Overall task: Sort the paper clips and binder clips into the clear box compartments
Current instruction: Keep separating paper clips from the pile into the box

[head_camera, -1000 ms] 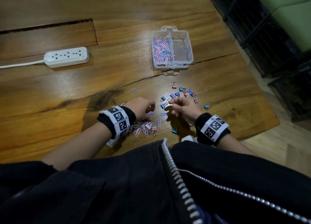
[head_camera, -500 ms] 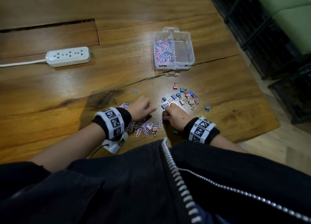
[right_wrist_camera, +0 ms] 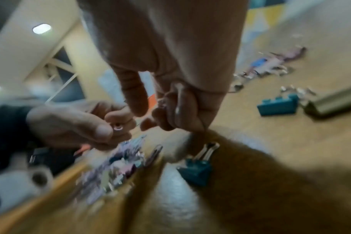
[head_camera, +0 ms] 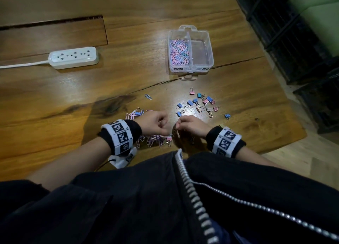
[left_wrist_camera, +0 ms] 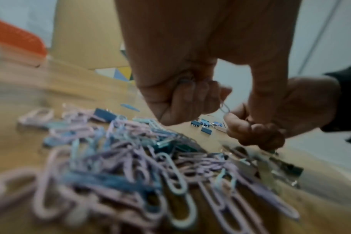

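Note:
A clear two-compartment box (head_camera: pixel 209 42) stands at the table's far side; its left compartment holds pink and blue paper clips (head_camera: pixel 178 51), and its right one looks bare. Several blue and pink binder clips (head_camera: pixel 200 102) lie scattered nearer to me. My left hand (head_camera: pixel 163 126) hovers curled over a paper clip pile (head_camera: pixel 154 141) and grips clips in its fist (left_wrist_camera: pixel 190 101). My right hand (head_camera: pixel 180 126) almost touches the left and pinches a thin paper clip (left_wrist_camera: pixel 225 108) between the two hands. A teal binder clip (right_wrist_camera: pixel 196 171) lies under my right hand (right_wrist_camera: pixel 164 110).
A white power strip (head_camera: pixel 73 57) with its cord lies at the far left. One loose paper clip (head_camera: pixel 148 96) lies apart from the pile. A pink binder clip (head_camera: pixel 168 139) sits at the pile's right end. The table's right edge (head_camera: pixel 293 119) drops to the floor.
My right hand drew back from the binder clips toward me and to the left. Both hands now meet over the near end of the pile, fingers curled.

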Demonstrator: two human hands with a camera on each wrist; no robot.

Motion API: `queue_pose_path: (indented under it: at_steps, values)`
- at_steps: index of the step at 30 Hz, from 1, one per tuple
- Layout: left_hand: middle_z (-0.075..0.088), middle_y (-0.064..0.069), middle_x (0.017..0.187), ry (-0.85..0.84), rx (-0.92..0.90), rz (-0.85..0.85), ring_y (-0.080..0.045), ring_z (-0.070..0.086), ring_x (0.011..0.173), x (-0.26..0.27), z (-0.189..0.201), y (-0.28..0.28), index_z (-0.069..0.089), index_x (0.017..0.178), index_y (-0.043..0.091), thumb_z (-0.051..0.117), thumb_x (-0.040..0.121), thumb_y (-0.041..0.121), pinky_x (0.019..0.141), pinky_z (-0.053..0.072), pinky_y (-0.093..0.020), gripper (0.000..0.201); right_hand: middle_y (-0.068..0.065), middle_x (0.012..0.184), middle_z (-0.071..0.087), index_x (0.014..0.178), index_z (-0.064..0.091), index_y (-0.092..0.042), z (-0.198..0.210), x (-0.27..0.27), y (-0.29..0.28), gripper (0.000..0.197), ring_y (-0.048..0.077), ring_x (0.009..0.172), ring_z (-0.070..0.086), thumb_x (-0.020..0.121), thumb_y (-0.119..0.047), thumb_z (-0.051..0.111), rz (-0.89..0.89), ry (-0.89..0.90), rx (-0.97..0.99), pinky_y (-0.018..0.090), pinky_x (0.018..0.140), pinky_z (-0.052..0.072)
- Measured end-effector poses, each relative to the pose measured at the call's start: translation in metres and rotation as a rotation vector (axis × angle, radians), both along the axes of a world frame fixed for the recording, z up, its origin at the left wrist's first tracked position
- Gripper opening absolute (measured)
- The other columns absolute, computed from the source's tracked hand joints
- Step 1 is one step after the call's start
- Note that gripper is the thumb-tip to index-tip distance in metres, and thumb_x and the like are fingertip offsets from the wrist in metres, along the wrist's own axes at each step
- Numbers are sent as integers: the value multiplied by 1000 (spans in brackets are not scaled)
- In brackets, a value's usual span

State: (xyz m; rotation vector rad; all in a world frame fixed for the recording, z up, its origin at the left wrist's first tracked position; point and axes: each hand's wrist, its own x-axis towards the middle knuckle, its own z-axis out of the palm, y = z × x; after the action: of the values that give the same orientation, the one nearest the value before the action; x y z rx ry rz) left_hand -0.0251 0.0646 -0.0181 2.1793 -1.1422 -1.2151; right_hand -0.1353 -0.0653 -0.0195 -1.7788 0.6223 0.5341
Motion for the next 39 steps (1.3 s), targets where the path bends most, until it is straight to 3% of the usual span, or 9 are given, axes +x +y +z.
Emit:
queue_pose_path:
  at_steps: [5,11,15,19,22,24,28,34,39]
  values:
    - [45,7,64,-152,42,-153,-15,43,65,3,-3,2,38,59,25,77,70,25,54,31,-20,40,6,100,60,97,58,-18,-8,-3,8,16,22,92,56,82,-22,61,385,-141,-577,27,74,39]
    - [56,1,91,-233,105,-216,-13,48,85,6,-1,3,60,93,13,79,67,28,71,39,-24,36,0,91,46,95,53,-9,-2,-1,-3,24,17,87,46,86,-31,56,485,-32,-728,28,75,38]
    - [67,-4,103,-340,104,-246,-18,61,93,3,-1,1,66,100,15,67,80,34,77,47,-26,28,-1,90,42,90,48,-12,-1,-1,-2,17,13,83,42,89,-28,50,480,34,-649,22,72,36]
    - [67,-4,104,-377,62,-140,-20,61,95,3,-1,-5,62,110,19,57,87,39,78,50,-28,31,-3,82,47,73,40,-19,-2,-5,-5,19,14,80,46,90,-18,49,202,2,-384,16,60,35]
    - [67,-4,103,-371,68,-140,-19,61,92,3,0,-3,57,115,22,62,83,37,73,44,-25,36,-8,79,51,85,45,-16,2,-10,-10,10,10,79,52,91,-8,45,-30,-38,-100,19,68,42]
    - [68,-1,104,-344,94,-194,-17,62,93,4,1,1,59,112,26,68,78,38,74,45,-25,38,-7,73,51,93,48,-14,6,-12,-12,15,7,66,48,91,-1,40,-112,-31,71,16,59,38]
    - [66,7,115,-304,115,-354,-14,61,101,3,0,6,57,121,38,70,75,38,83,48,-27,47,-2,65,45,73,50,-15,6,-7,-10,26,9,53,37,89,0,36,-232,18,190,19,50,29]
    - [64,3,114,-452,66,-505,-16,60,104,-6,-4,1,62,111,32,58,84,42,84,51,-31,29,-6,69,48,64,38,-26,3,-7,12,35,11,63,45,73,-30,72,159,-37,-262,21,54,34]
    - [59,-3,113,-536,61,-524,-21,58,103,-9,-7,-3,59,110,16,47,92,37,79,46,-31,30,-5,85,43,62,29,-30,-4,-8,14,44,14,79,42,70,-37,72,264,-48,-555,26,66,33]
